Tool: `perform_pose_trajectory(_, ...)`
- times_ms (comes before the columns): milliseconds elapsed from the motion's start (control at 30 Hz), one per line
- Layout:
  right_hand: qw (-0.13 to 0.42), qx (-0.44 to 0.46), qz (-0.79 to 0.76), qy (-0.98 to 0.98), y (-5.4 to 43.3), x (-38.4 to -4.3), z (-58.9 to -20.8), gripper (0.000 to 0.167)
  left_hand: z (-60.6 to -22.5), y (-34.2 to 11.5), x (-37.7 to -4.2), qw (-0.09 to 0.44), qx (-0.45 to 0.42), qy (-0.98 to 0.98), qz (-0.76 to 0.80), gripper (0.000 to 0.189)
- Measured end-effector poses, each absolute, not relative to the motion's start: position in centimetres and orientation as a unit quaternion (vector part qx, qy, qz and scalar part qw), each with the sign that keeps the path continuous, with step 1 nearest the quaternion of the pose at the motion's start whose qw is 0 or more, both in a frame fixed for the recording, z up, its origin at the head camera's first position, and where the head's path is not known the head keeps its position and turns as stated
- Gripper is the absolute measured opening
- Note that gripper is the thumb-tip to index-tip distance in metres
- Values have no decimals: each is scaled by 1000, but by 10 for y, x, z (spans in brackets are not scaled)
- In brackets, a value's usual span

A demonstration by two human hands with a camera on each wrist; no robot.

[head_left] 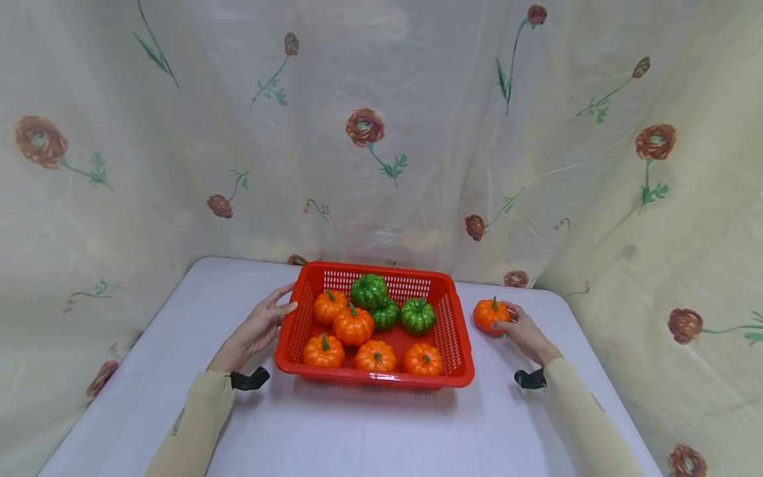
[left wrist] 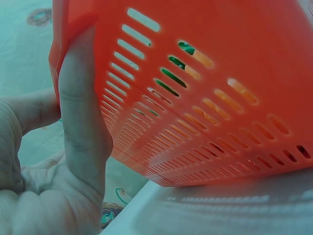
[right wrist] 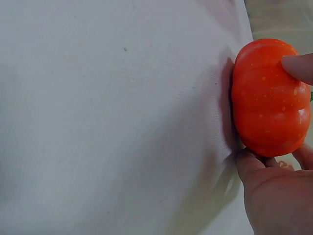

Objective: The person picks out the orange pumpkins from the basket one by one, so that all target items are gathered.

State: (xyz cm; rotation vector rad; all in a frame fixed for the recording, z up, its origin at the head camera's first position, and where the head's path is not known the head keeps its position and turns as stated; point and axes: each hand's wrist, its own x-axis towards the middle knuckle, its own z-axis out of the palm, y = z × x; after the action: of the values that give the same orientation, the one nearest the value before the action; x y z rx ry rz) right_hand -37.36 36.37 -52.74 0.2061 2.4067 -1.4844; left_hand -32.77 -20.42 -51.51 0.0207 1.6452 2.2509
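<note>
Right hand [head_left: 527, 334] grips a pumpkin [head_left: 487, 317] between thumb and fingers; left hand [head_left: 257, 329] holds the basket [head_left: 375, 378] by its nearer rim. Between the hands, it carries five orange [head_left: 353, 327] and three green pumpkins [head_left: 417, 316]. Table [head_left: 369, 430] shows between basket and gripped pumpkin; its edge runs past the right hand.

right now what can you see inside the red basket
The red basket holds five orange pumpkins and three green pumpkins. The middle green one is partly hidden by its neighbours; what lies beneath them all is covered.
</note>
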Motion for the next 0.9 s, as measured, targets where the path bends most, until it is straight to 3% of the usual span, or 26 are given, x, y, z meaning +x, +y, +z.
perform_pose_trajectory(400, 162, 67, -522, 835, 367, -374, -523, 82, -514, -206, -329, 194, 14, 578, 792, 72)
perform_pose_trajectory(667, 153, 55, -510, 844, 372, -375, -518, 94, -514, -205, -328, 187, 8, 575, 796, 73)
perform_pose_trajectory(900, 132, 27, -510, 850, 382, -374, -511, 86, -513, -206, -327, 192, 14, 565, 802, 74)
